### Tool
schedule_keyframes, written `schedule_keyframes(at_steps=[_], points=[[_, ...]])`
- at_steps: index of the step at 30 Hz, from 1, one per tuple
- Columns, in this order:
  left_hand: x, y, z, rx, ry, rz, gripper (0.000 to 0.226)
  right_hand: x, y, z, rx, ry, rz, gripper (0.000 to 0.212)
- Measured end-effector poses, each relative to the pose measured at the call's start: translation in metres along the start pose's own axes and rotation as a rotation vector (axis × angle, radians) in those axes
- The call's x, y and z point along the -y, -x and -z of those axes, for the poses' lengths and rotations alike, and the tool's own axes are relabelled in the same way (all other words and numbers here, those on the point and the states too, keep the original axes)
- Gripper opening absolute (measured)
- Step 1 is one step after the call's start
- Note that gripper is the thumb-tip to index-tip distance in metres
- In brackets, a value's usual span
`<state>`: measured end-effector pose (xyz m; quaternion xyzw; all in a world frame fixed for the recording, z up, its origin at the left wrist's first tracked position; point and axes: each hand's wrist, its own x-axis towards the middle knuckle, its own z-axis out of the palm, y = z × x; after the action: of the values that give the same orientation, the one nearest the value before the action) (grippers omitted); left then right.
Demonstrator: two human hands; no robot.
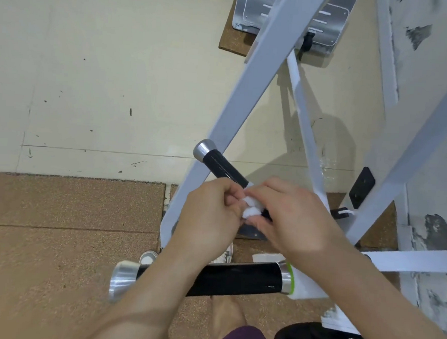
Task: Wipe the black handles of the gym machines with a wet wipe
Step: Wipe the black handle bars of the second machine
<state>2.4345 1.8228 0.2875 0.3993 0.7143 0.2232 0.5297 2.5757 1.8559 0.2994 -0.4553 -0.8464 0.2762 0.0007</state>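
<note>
Fingers (227,193) of our left hand (209,217) and right hand (294,220) pinch the crumpled white wet wipe (252,208). It's against the glossy black handle (223,168), centre frame.

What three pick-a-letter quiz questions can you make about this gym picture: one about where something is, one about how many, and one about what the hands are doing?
1. Where is the wet wipe?
A. On the floor.
B. Hanging from the ceiling.
C. Between the left hand and right hand, at the upper black handle.

2. How many black handles show?
A. One.
B. Two.
C. Five.

3. What are the hands doing?
A. Both hold the wet wipe.
B. Both hang empty.
C. Both grip the white frame.

Answers:
1 C: the white wet wipe sits bunched between the fingers, right at that handle.
2 B: there is the upper one, plus the lower black handle nearer the person.
3 A: fingers of both hands curl onto the wet wipe.
</note>
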Motion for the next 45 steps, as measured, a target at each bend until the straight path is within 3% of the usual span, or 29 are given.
schedule_keyframes(at_steps=[3, 6, 9, 14, 19, 23, 25, 29, 32, 36, 41, 45], points=[[0.006, 0.005, 0.021, 0.071, -0.063, -0.023, 0.03, -0.004, -0.013, 0.004, -0.007, -0.083, 0.013, 0.017], [0.013, 0.0, 0.053, -0.062, -0.147, -0.027, 0.03, 0.005, -0.044, 0.001, -0.091, -0.166, 0.081, 0.015], [0.017, -0.019, 0.071, -0.118, -0.137, -0.017, 0.02, 0.017, -0.086, -0.014, -0.031, -0.01, 0.197, 0.013], [0.026, -0.036, 0.075, -0.014, -0.18, -0.051, 0.018, 0.016, -0.083, -0.016, 0.177, 0.243, 0.296, 0.012], [0.028, -0.046, 0.066, 0.023, -0.14, -0.086, 0.017, 0.023, -0.095, -0.012, 0.119, 0.183, 0.235, 0.017], [0.03, -0.055, 0.067, 0.095, 0.026, 0.011, 0.014, 0.027, -0.09, -0.01, 0.286, 0.234, 0.097, 0.011], [0.027, -0.056, 0.067, 0.13, 0.04, 0.02, 0.012, 0.025, -0.088, -0.008, 0.203, 0.113, 0.004, 0.011], [0.019, -0.057, 0.071, 0.097, 0.309, 0.132, 0.016, 0.024, -0.089, -0.014, 0.031, -0.121, -0.157, 0.006], [0.018, -0.053, 0.064, 0.099, 0.4, 0.212, 0.019, 0.024, -0.09, -0.014, 0.02, -0.245, -0.287, 0.003], [0.016, -0.06, 0.051, -0.141, 0.348, 0.308, 0.018, 0.015, -0.089, 0.006, 0.024, -0.47, -0.392, 0.013], [0.006, -0.061, 0.03, -0.442, 0.741, 0.57, 0.029, -0.005, -0.059, 0.03, -0.03, -0.644, -0.5, 0.021], [-0.006, -0.049, 0.018, -0.485, 0.743, 0.573, 0.012, -0.017, -0.036, 0.035, 0.036, -0.65, -0.535, 0.023]])
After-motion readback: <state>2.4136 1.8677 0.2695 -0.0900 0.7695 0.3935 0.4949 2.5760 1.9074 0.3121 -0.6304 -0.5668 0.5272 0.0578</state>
